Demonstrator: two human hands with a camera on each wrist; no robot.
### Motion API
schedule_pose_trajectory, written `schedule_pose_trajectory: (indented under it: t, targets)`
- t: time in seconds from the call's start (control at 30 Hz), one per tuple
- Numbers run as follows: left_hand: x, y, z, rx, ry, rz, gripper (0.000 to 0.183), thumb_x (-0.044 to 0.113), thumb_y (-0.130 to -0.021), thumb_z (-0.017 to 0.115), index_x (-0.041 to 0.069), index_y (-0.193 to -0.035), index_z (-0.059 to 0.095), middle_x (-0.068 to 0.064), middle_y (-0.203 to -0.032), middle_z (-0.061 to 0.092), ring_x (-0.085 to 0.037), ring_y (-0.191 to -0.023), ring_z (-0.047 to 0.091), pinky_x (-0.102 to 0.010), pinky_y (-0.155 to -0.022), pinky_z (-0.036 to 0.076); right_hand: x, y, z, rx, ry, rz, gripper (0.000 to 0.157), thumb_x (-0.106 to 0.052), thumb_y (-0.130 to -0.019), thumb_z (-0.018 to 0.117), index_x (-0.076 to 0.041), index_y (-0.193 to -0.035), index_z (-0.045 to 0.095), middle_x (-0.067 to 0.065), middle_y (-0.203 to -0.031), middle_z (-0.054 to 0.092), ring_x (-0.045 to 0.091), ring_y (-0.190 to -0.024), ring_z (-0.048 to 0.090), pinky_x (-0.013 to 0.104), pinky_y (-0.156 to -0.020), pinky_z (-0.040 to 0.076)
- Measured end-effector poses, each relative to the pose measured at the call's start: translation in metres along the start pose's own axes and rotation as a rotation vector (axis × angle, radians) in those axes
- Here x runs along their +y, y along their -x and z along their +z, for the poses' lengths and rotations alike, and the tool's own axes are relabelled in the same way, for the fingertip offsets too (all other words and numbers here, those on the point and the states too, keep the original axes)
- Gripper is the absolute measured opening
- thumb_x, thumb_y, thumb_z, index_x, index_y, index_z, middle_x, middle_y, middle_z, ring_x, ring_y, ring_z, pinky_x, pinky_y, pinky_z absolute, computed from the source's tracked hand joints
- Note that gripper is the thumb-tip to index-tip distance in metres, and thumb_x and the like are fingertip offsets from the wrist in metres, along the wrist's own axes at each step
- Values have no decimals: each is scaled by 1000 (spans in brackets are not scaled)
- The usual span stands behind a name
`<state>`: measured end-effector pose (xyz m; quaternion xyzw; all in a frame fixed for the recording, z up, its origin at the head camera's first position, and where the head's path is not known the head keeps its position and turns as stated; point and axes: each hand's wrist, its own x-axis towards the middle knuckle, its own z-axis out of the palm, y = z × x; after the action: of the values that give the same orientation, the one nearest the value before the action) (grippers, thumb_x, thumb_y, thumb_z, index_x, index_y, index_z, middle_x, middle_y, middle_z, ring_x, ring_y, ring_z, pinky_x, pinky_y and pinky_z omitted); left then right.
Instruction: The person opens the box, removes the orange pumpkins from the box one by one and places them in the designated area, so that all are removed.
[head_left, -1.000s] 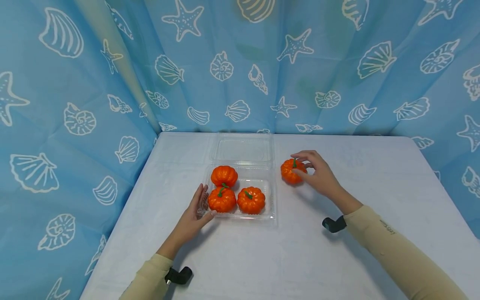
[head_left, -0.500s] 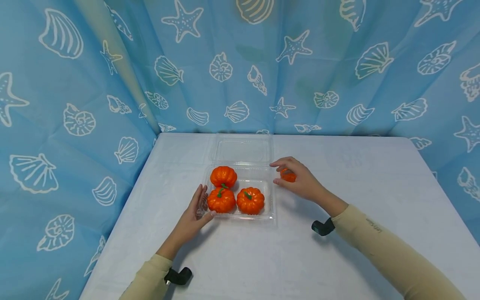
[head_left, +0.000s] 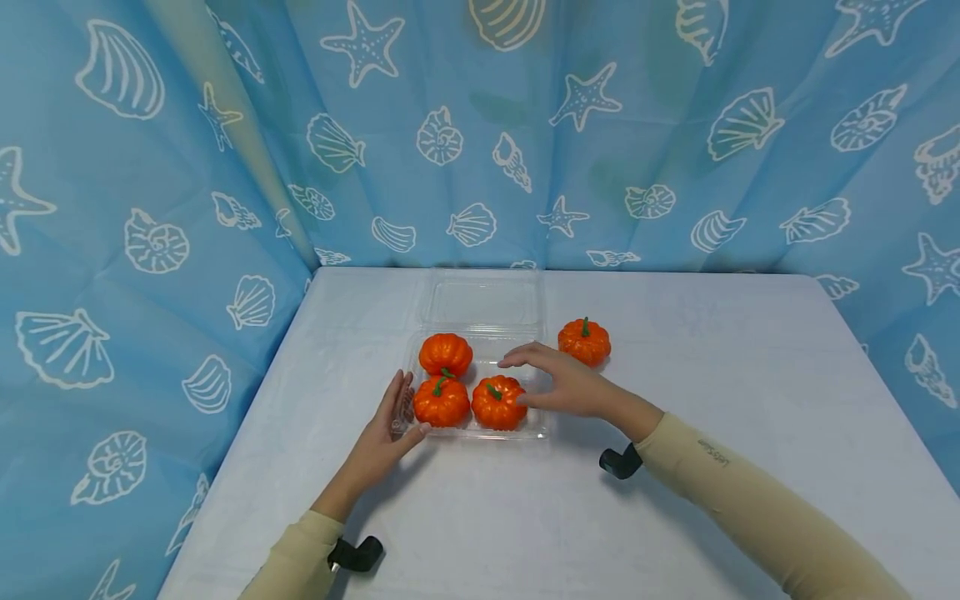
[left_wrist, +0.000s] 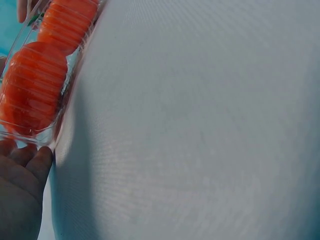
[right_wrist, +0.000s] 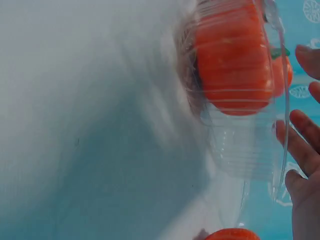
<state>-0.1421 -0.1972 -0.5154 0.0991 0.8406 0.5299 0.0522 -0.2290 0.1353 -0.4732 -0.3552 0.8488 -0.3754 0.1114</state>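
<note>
A clear plastic clamshell box point(head_left: 536, 425) lies open, its lid point(head_left: 483, 302) folded back toward the curtain. Inside it sit three small orange pumpkins with green stems: the back-left pumpkin point(head_left: 446, 355), the front-left pumpkin point(head_left: 441, 402) and the front-right pumpkin point(head_left: 498, 403). My left hand point(head_left: 378, 442) rests against the box's left side with straight fingers, seen also in the left wrist view. Over the right side of the box reaches my right hand point(head_left: 566, 383), fingers spread, thumb at the front-right pumpkin's edge. A fourth pumpkin point(head_left: 585, 340) stands on the table just behind this hand.
A white cloth covers the table point(head_left: 675, 333). Behind and to the left hangs a blue curtain point(head_left: 420, 75) with white shells and starfish. Each sleeved wrist carries a small black camera, such as the right wrist camera point(head_left: 619, 462).
My right hand has left the pumpkin on the table and moved left and toward me, over the box. That pumpkin stays right of the box. My left hand has stayed in place.
</note>
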Motion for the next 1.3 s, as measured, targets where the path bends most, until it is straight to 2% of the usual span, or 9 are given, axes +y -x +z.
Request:
schedule_pose_trajectory:
  t: [0.13,0.23,0.3,0.33,0.47,0.57,0.63,1.03,1.3]
  targets:
    - [-2,0,1,0,7,-6,95,28,-96,73,15,-165,8,-4,-169,20,-25,-154,23,-49,-121,22,-3,-3,4,-72,38,-3,59,-26,-89,81,-19,-143,58,0,-148,54,25,-142,43,54,-121,27]
    - [-3,-1,1,4,7,-8,94,26,-96,73,15,-165,9,-4,-169,21,-25,-154,23,-47,-121,22,-5,-4,5,-110,100,2,63,-27,-87,82,-21,-144,57,3,-151,52,27,-145,40,55,-124,11]
    - [1,-1,1,6,15,-13,94,22,-96,72,13,-165,9,-6,-169,21,-26,-154,22,-48,-121,21,-5,-5,6,-130,144,14,64,-29,-86,83,-22,-144,57,3,-153,50,26,-146,39,55,-125,9]
    - [7,1,0,4,20,-16,93,20,-96,72,11,-165,9,-8,-169,21,-27,-154,22,-48,-121,21,-6,-5,7,-140,163,26,65,-30,-86,83,-23,-145,57,3,-154,49,28,-147,38,55,-124,9]
    - [8,0,0,5,30,-17,94,17,-96,72,10,-164,8,-9,-169,20,-27,-154,21,-52,-122,19,-6,-6,8,-168,214,33,65,-30,-86,83,-23,-146,57,4,-154,49,27,-147,38,56,-124,6]
    - [-3,-2,1,6,19,-8,96,23,-95,73,13,-165,8,-4,-169,21,-25,-154,21,-52,-122,18,-5,-7,9,-182,238,15,65,-28,-87,82,-23,-147,56,2,-152,53,23,-144,44,55,-125,3]
    - [-2,-1,1,5,10,-9,96,26,-96,73,14,-165,8,-3,-169,21,-24,-154,21,-53,-122,18,-5,-7,10,-184,252,5,65,-27,-87,83,-22,-146,57,0,-149,55,21,-141,47,55,-125,3]
    - [-1,-1,1,9,1,-20,95,29,-96,72,16,-165,8,-2,-169,21,-24,-154,21,-54,-121,20,-2,-8,10,-156,236,11,66,-38,-83,84,-27,-144,60,1,-143,60,27,-140,46,56,-124,12]
    - [-1,-1,2,6,-2,-16,95,29,-96,72,16,-165,8,-2,-169,20,-24,-154,21,-52,-121,21,1,-7,10,-114,195,-35,60,-43,-83,82,-25,-138,64,-4,-137,63,19,-132,53,52,-124,15]
